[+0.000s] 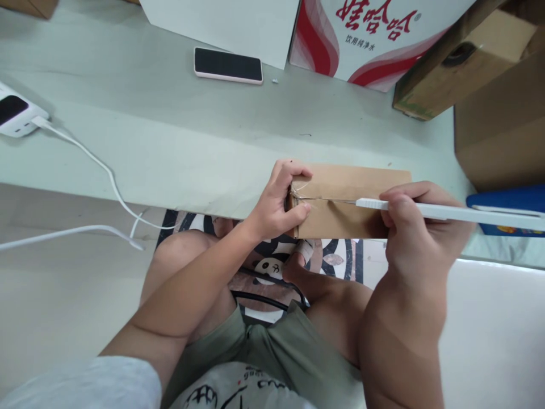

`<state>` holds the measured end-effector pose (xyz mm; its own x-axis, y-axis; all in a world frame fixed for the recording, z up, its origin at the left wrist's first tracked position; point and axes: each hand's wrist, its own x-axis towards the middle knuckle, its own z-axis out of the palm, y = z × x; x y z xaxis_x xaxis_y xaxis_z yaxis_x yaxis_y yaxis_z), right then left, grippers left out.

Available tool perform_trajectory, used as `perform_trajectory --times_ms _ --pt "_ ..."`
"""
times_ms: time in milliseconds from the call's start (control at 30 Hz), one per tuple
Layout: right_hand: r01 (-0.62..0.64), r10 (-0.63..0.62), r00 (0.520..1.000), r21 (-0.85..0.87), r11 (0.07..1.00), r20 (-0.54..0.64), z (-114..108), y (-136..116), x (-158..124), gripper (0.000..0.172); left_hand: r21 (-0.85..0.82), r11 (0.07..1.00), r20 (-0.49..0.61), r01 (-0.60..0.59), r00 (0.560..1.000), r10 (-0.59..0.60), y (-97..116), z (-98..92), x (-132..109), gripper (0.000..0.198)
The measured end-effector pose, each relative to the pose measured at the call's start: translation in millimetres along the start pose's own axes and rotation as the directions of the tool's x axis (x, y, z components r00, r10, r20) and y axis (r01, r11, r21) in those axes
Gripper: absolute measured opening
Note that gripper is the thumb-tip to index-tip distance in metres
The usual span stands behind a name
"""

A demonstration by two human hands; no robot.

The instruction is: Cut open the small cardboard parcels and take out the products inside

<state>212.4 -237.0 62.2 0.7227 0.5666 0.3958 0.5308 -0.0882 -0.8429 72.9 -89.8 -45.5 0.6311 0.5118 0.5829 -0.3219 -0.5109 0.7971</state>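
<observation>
A small brown cardboard box [357,177] lies at the table's near edge, with clear tape wrinkled at its left end. My left hand [281,199] grips that left end, fingers on the far side and thumb on the near part of the top. In my right hand [419,227] is a white utility knife [451,212], held like a pen over the box's right part. Its thin blade points left along the seam in the middle of the box top. Whether the blade tip is in the seam or just on it, I cannot tell.
A phone [228,65] lies on the pale green table [170,113] near a white box [230,25]. Behind stand a red-and-white carton [361,45] and brown cartons [451,68]. A white cable [102,165] runs from a white device [19,113] over the table edge.
</observation>
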Motion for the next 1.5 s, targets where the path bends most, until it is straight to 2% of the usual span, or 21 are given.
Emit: perform_trajectory --times_ms 200,467,633,733,933,1067,1167,1200,1233,1300,1367,1433,1500 --pt "-0.057 0.061 0.994 0.049 0.997 -0.089 -15 3 1 0.009 0.014 0.999 0.008 0.031 1.000 -0.031 1 -0.4 0 0.045" --pt "-0.042 0.064 0.980 0.120 0.992 -0.187 -32 17 9 0.004 -0.028 0.999 -0.005 0.022 1.000 -0.022 -2 0.7 0 0.041" --pt "-0.029 0.103 0.930 0.211 0.977 -0.352 -46 34 24 0.004 -0.032 0.998 0.000 0.052 0.999 -0.052 -5 0.3 0 0.044" --pt "-0.080 0.170 0.920 0.255 0.964 -0.353 -54 43 29 0.008 -0.025 0.999 -0.007 0.047 0.999 -0.047 -7 -0.1 0 0.045" --pt "-0.127 0.210 0.913 0.246 0.961 -0.350 -67 53 33 0.014 -0.024 0.999 -0.020 0.034 0.999 -0.035 -10 0.1 1 0.045" --pt "-0.129 0.226 0.878 0.245 0.961 -0.423 -80 68 35 0.016 -0.071 0.997 -0.021 0.035 0.999 -0.036 -12 0.2 1 0.044" --pt "-0.162 0.218 0.815 0.149 0.975 -0.537 -85 89 31 0.022 -0.075 0.997 -0.007 0.017 1.000 -0.018 -14 -1.4 3 0.045" --pt "-0.207 0.216 0.820 0.077 0.975 -0.530 -84 97 29 0.025 -0.065 0.998 -0.006 0.012 1.000 -0.013 -15 -2.3 4 0.046" --pt "-0.255 0.218 0.846 -0.010 0.967 -0.486 -83 105 25 0.029 -0.054 0.999 -0.007 0.010 1.000 -0.010 -17 -3.4 4 0.046" --pt "-0.308 0.235 0.910 -0.175 0.935 -0.342 -76 121 19 0.035 -0.032 0.999 -0.007 -0.002 1.000 0.002 -20 -5.8 6 0.049" --pt "-0.295 0.252 0.951 -0.284 0.912 -0.179 -69 137 15 0.037 -0.023 1.000 -0.002 -0.013 1.000 0.013 -23 -8.2 6 0.054" --pt "-0.280 0.291 0.956 -0.423 0.862 -0.040 -64 151 15 0.036 -0.016 1.000 0.003 -0.007 1.000 0.007 -25 -9.6 7 0.058" --pt "-0.254 0.347 0.936 -0.567 0.784 0.061 -61 161 18 0.036 -0.003 1.000 -0.002 0.012 1.000 -0.012 -25 -9.8 7 0.058"
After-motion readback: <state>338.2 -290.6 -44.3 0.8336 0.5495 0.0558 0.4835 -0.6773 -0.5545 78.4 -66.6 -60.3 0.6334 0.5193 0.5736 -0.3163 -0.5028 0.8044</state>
